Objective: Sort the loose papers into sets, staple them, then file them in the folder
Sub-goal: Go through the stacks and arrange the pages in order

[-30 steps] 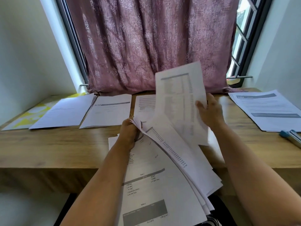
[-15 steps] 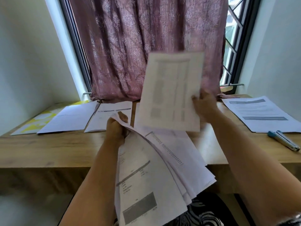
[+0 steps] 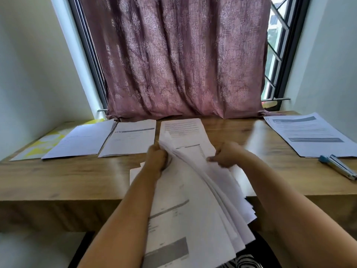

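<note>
Sorting is partway done: four paper sets [image 3: 128, 139] lie on the desk [image 3: 58, 180], while the left hand [image 3: 156, 158] grips the unsorted stack [image 3: 193, 200], the right hand [image 3: 225, 155] pinching a sheet; stapler [image 3: 338, 167] untouched.

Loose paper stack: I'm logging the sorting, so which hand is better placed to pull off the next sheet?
Probably the right hand: its fingers are at the fanned sheet edges, while the left hand grips the loose paper stack.
</note>
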`<state>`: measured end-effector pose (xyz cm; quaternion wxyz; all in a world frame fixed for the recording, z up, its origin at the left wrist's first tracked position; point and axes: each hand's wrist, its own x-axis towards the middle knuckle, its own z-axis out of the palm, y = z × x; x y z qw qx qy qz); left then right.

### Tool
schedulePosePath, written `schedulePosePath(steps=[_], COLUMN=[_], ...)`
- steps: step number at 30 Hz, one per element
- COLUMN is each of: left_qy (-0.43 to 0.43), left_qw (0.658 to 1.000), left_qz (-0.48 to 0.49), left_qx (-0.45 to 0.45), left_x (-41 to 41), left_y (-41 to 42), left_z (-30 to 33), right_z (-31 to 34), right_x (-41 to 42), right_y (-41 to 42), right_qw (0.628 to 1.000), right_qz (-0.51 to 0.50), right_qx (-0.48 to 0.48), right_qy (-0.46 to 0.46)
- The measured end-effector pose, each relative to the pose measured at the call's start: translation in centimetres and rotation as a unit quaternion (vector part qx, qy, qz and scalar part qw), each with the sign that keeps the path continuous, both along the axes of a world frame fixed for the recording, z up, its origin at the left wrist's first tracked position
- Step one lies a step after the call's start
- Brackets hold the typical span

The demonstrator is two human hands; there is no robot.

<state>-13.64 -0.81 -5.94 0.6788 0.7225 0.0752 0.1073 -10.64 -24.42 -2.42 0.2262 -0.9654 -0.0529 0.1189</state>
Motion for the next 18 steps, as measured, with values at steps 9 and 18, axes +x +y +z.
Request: schedulePosePath(steps=[9,18], left_qy=[0.024,0.004], left_qw=[0.998,0.999], left_qz=[0.030,0.005], left_qx=[-0.045,-0.037], left_x=[-0.6,-0.4], left_y=[-1.4,-0.9], left_z=[0.1,0.1], right_z=[-3.0,-4.6], right_x=[6.8,5.4], right_y=[1.4,0.8], right_qw=[0.993,0.962], right_qz=[-0.086,-0.088], right_qx=[0.068,0.158], right_qy=[-0.036,-0.205])
